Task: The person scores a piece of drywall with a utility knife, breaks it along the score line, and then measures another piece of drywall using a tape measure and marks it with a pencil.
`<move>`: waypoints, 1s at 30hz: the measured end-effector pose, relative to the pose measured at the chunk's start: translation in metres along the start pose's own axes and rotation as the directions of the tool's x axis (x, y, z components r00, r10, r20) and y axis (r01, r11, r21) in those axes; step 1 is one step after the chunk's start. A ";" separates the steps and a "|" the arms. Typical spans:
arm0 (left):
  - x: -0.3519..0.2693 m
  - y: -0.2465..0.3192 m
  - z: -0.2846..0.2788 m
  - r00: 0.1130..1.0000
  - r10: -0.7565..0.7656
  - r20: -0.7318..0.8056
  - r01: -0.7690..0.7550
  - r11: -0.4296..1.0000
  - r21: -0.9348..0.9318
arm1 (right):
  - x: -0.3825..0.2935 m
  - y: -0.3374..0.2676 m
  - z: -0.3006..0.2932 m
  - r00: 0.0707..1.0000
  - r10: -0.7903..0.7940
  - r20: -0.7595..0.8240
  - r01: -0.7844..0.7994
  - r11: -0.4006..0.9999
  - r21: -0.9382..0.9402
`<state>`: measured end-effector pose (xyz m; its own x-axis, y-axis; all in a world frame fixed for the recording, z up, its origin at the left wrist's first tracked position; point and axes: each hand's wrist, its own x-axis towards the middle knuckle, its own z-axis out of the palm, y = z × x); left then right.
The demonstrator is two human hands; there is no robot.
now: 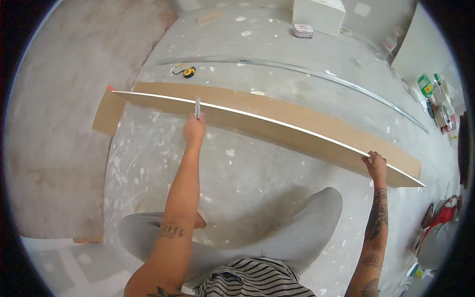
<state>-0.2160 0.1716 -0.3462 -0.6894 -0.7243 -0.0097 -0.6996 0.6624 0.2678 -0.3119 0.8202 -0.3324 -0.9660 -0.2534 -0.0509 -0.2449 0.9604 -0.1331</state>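
Note:
A long strip of plasterboard (259,129) runs across the floor in front of me, tilted up with its white edge on top and a brown paper face towards me. My left hand (194,130) is closed around what looks like a utility knife (197,105), whose front end crosses the white edge left of the middle. Whether a blade is out, I cannot tell. Near the strip's right end, my right hand (376,167) grips the upper edge, fingers over the far side. Behind the edge lies a second brown band of board (315,117); whether it is joined is hidden.
Beyond the board are a yellow-black tape measure (189,72) and a long metal profile (289,67). A white block (318,16) and small box (302,31) stand farther back. Cans (442,116) and a green package (425,85) sit right. A brown offcut (107,113) lies left.

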 end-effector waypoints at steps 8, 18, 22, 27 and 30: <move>-0.178 0.165 0.056 0.955 0.198 0.219 -0.163 0.972 -0.170 | 0.000 0.026 0.015 0.999 0.051 -0.005 -0.052 0.997 -0.058; -0.148 0.154 0.039 0.986 0.115 0.124 -0.092 0.979 -0.180 | 0.000 0.039 0.027 0.997 0.019 -0.068 -0.021 0.999 -0.032; -0.205 0.197 0.059 0.953 0.251 0.167 -0.209 0.949 -0.236 | -0.001 0.038 0.027 0.992 0.006 -0.127 -0.012 0.999 -0.049; -0.284 0.311 0.064 0.878 0.432 0.204 -0.367 0.884 -0.291 | 0.001 0.042 0.031 0.990 0.017 -0.143 -0.016 1.000 0.014; -0.241 0.361 0.036 0.837 0.538 0.103 -0.480 0.811 -0.334 | 0.000 0.042 0.038 0.989 0.045 -0.142 -0.031 0.995 0.099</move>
<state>-0.3096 0.5919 -0.2817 -0.9724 -0.2303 0.0367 -0.1740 0.8211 0.5436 -0.3187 0.8564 -0.3759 -0.9780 -0.1909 0.0840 -0.2054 0.9517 -0.2284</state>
